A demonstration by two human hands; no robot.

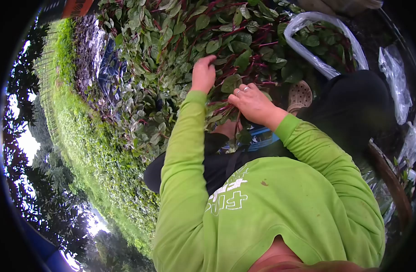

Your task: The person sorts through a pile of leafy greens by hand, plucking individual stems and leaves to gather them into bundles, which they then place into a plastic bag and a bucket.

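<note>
A big heap of red-stemmed leafy greens [181, 36], which look like Malabar spinach, spreads in front of me. My left hand [203, 75] is at the near side of the heap, its visible finger and thumb apart, with nothing plainly held; its other fingers are hidden. To its right, my right hand [254, 105], with a ring on one finger, has its fingers closed around a bunch of red-stemmed greens [226, 108]. The stems and leaves of the bunch poke out toward the left, below my left hand. The right fingertips are partly hidden by leaves.
A clear plastic loop [314, 18] lies over greens at upper right. More clear plastic [395, 86] is at the far right, above a brown curved bar [391, 181]. Something blue [260, 138] sits between my legs, near a tan clog [300, 96]. Green plants [81, 122] grow at left.
</note>
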